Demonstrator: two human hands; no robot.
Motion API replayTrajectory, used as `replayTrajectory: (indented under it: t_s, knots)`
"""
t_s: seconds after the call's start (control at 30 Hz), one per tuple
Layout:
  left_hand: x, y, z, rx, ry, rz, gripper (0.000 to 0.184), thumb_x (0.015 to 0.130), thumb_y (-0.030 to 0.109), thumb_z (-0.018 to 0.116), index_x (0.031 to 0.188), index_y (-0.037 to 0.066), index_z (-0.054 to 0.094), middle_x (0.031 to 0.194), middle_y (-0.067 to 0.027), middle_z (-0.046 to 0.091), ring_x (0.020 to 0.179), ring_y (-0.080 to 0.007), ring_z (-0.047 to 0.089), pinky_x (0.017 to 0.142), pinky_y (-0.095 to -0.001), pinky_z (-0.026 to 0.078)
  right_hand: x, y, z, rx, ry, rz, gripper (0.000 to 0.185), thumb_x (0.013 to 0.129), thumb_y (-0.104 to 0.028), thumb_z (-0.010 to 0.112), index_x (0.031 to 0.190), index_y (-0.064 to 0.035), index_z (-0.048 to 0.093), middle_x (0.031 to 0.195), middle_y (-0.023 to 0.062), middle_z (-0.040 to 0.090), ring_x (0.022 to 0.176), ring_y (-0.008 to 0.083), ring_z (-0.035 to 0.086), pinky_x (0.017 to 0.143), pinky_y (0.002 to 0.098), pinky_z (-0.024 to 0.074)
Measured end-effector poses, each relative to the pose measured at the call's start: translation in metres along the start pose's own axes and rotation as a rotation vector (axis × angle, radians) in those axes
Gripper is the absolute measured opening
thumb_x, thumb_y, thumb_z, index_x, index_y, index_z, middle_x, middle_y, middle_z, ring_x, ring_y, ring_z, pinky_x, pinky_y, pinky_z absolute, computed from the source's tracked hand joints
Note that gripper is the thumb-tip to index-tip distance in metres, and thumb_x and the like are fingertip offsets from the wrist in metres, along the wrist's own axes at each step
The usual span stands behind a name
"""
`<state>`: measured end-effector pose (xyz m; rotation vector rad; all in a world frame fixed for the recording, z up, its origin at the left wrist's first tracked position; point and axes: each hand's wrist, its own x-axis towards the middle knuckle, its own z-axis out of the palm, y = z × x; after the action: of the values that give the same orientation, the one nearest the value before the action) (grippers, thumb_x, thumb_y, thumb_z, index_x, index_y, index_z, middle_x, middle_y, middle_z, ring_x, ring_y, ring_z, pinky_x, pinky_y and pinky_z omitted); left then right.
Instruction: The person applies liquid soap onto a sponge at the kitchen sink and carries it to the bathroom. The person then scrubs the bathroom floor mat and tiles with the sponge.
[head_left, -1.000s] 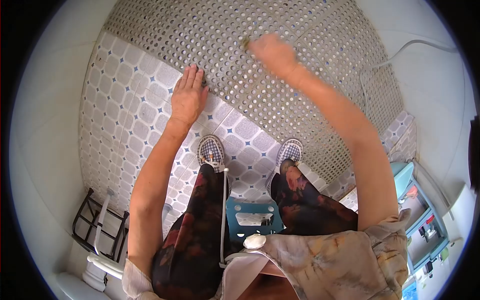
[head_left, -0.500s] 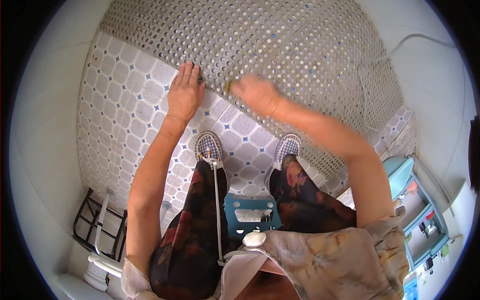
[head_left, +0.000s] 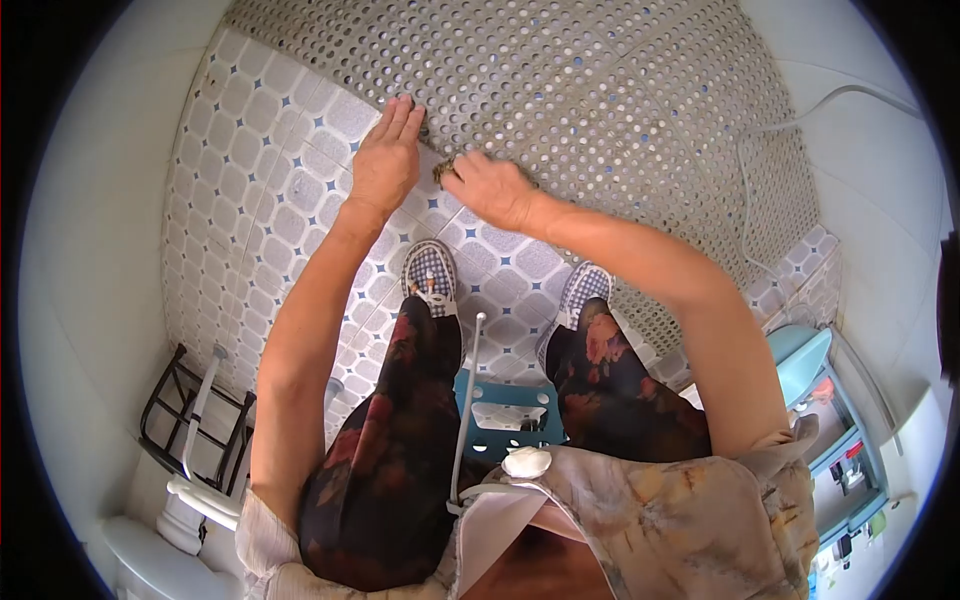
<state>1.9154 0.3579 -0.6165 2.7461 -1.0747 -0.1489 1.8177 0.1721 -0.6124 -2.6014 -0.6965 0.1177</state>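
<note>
A grey perforated floor mat [head_left: 500, 70] lies over the patterned tiles. My left hand [head_left: 386, 160] presses near the mat's edge, its fingers stretched out and close together. Something dark shows beside its fingertips, too small to make out. To the right, my right hand [head_left: 492, 188] is closed, gripping a small rough brownish-yellow scrubber [head_left: 443, 173] that sticks out past the thumb side. The scrubber is at the mat's edge, just right of my left hand; most of it is hidden by my fingers.
Patterned tiles [head_left: 235, 190] cover the floor at left. My checkered shoes [head_left: 430, 275] stand below the hands, with a blue plastic stool [head_left: 510, 393] between my legs. A black metal rack [head_left: 165, 400] is at lower left, a blue shelf [head_left: 845, 470] at lower right. A grey hose [head_left: 745, 190] runs over the mat.
My right hand has moved slightly left and nearer to my left hand, with the scrubber still in it. The left hand stays flat at the mat's edge. The view has shifted slightly.
</note>
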Motion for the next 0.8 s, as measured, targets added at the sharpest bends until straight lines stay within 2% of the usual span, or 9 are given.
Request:
replayTrajectory:
  t_s: [0.1,0.17,0.33,0.37,0.43,0.5,0.6,0.73,0.8]
  knots:
    - [-0.004,-0.001,0.0,-0.003,-0.028,0.01,0.047,0.082,0.003,0.054,0.13,0.002,0.057,0.141,-0.0166,0.052,0.132,-0.0307,0.049,0.106,-0.0384,0.043,0.01,0.039,-0.012,-0.017,-0.006,0.054,0.013,0.082,-0.013,0.058,0.095,-0.0109,0.059,0.087,0.0078,0.058,0.089,0.0285,0.062,0.065,0.0382,0.0588]
    - [-0.003,-0.002,-0.003,-0.007,-0.037,0.003,0.048,0.082,0.003,0.053,0.13,0.003,0.057,0.141,-0.0161,0.052,0.132,-0.0304,0.048,0.106,-0.0381,0.043,0.024,0.087,-0.053,-0.121,-0.254,0.361,0.014,0.088,-0.015,0.056,0.1,-0.0108,0.061,0.089,0.0103,0.063,0.088,0.0306,0.063,0.068,0.0421,0.058]
    - [0.0,-0.003,0.002,0.013,-0.043,-0.006,0.051,0.081,0.003,0.054,0.133,0.004,0.055,0.143,-0.0145,0.051,0.134,-0.0292,0.047,0.108,-0.0379,0.042,0.0,0.144,-0.065,-0.139,0.129,0.588,0.019,0.091,-0.02,0.054,0.101,-0.009,0.065,0.093,0.0149,0.066,0.086,0.033,0.065,0.069,0.0452,0.057]
    - [-0.002,-0.002,0.005,0.022,-0.05,-0.023,0.052,0.081,0.003,0.054,0.134,0.004,0.055,0.143,-0.0141,0.051,0.134,-0.029,0.047,0.108,-0.0379,0.042,0.004,0.121,-0.059,-0.125,0.108,0.495,0.018,0.089,-0.018,0.055,0.1,-0.0084,0.065,0.092,0.0161,0.066,0.085,0.0323,0.065,0.068,0.0451,0.057]
    - [-0.003,0.001,0.004,0.027,-0.047,-0.022,0.053,0.081,0.003,0.054,0.134,0.004,0.054,0.143,-0.014,0.05,0.134,-0.0286,0.047,0.108,-0.0377,0.041,0.021,0.064,-0.038,-0.069,-0.304,0.431,0.015,0.087,-0.015,0.055,0.1,-0.0104,0.063,0.094,0.0121,0.064,0.088,0.0301,0.064,0.067,0.0427,0.0576]
    - [-0.004,0.0,0.003,0.03,-0.045,-0.019,0.053,0.081,0.003,0.054,0.135,0.005,0.054,0.144,-0.0138,0.05,0.134,-0.0284,0.047,0.108,-0.0377,0.041,0.007,0.017,0.001,0.041,-0.097,0.038,0.015,0.086,-0.012,0.056,0.101,-0.0105,0.059,0.096,0.0089,0.06,0.094,0.029,0.062,0.066,0.0405,0.0583]
    - [-0.005,0.0,0.001,0.016,-0.042,-0.008,0.053,0.082,0.002,0.054,0.134,0.005,0.054,0.144,-0.0134,0.05,0.135,-0.0282,0.047,0.108,-0.0379,0.042,0.016,0.018,0.001,0.023,-0.132,-0.067,0.018,0.085,-0.012,0.056,0.103,-0.0123,0.056,0.098,0.0076,0.055,0.097,0.0286,0.059,0.067,0.0384,0.0586]
    - [-0.003,-0.007,-0.006,0.007,-0.058,0.01,0.052,0.082,0.001,0.052,0.134,0.005,0.054,0.145,-0.0131,0.049,0.135,-0.0282,0.046,0.107,-0.0385,0.042,0.021,0.095,-0.066,-0.144,-0.218,0.416,0.019,0.092,-0.018,0.052,0.108,-0.0131,0.059,0.101,0.0147,0.062,0.096,0.0346,0.064,0.075,0.0478,0.0556]
    - [-0.008,-0.004,-0.005,-0.002,-0.078,0.0,0.052,0.082,0.001,0.052,0.134,0.005,0.054,0.145,-0.0131,0.049,0.135,-0.0283,0.046,0.108,-0.0386,0.042,-0.001,0.167,-0.075,-0.274,0.008,0.609,0.022,0.094,-0.025,0.051,0.108,-0.0133,0.062,0.102,0.0158,0.065,0.095,0.0351,0.063,0.075,0.0482,0.0542]
